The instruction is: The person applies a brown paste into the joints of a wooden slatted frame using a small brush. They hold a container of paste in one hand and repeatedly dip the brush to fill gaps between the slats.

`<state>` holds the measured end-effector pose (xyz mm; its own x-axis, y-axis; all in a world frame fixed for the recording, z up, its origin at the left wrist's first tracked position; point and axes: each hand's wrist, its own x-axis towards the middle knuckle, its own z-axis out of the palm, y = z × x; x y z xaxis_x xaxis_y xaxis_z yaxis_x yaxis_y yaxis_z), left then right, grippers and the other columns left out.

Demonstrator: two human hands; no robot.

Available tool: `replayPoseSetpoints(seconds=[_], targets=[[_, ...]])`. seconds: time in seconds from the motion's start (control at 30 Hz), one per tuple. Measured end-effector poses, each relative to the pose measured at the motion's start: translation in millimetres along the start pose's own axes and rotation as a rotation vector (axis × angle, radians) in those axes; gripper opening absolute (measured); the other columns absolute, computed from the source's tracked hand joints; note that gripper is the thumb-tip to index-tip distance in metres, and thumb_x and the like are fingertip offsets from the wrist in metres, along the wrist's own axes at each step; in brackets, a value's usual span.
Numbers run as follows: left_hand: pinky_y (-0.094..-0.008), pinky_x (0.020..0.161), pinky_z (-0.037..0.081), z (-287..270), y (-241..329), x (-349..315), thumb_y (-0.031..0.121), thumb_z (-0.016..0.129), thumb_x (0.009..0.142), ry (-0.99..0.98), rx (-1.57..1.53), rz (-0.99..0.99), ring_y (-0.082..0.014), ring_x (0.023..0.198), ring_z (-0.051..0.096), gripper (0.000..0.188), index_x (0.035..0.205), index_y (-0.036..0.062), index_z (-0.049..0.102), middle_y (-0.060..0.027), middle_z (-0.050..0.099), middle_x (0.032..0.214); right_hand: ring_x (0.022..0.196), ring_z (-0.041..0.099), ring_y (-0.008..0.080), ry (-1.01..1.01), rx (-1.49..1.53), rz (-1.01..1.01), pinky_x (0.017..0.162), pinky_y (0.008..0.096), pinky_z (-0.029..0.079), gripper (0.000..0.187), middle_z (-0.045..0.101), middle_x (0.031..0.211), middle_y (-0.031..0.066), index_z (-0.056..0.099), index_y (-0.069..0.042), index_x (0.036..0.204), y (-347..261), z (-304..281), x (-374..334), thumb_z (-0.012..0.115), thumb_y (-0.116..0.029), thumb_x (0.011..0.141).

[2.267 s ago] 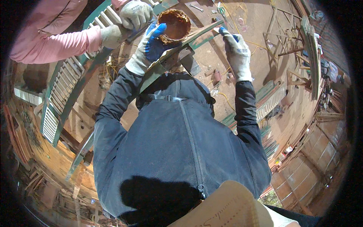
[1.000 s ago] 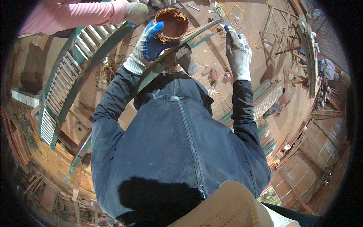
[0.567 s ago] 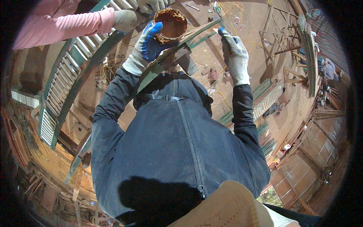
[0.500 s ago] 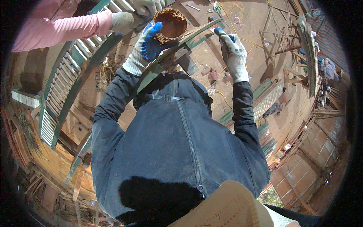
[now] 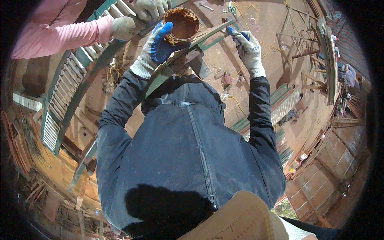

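Left hand (image 5: 154, 48) in blue-palmed glove cups the round rust-brown bowl (image 5: 182, 25) from below, fingers on its rim, just above the green curved wooden rail (image 5: 188, 52). Right hand (image 5: 248, 46) pinches a small tool; tip hidden. Bowl looks light, rigid, maybe messy inside: support its underside.

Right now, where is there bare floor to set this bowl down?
Bare floor lies past the right hand, toward the wooden frames. It is crowded near the left hand holding the bowl: another person's gloves and the slatted panel.
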<state>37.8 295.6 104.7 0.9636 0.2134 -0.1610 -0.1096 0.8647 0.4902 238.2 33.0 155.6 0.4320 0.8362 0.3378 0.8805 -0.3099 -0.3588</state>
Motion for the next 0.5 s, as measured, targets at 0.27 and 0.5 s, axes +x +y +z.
replayPoseSetpoints(seconds=[0.27, 0.5], targets=[[-0.0552, 0.103, 0.051, 19, 15, -3, 0.029, 0.066, 0.095, 0.026, -0.043, -0.086, -0.0284, 0.129, 0.053, 0.049, 0.139, 0.0143, 0.049, -0.0097, 0.052, 0.138, 0.079, 0.065, 0.0289, -0.106, -0.130, 0.042, 0.067, 0.0384, 0.051, 0.029, 0.063, 0.092, 0.0075, 0.067, -0.014, 0.105, -5, -12, 6, 0.065, 0.001, 0.080], [-0.0540, 0.103, 0.051, 15, 12, -1, 0.029, 0.067, 0.094, 0.034, -0.064, -0.097, -0.0285, 0.129, 0.053, 0.049, 0.137, 0.0144, 0.049, -0.0097, 0.052, 0.138, 0.076, 0.063, 0.0290, -0.026, -0.189, 0.104, 0.065, 0.0396, 0.050, 0.035, 0.061, 0.086, 0.0053, 0.068, -0.020, 0.109, -3, -20, 4, 0.068, -0.004, 0.078]])
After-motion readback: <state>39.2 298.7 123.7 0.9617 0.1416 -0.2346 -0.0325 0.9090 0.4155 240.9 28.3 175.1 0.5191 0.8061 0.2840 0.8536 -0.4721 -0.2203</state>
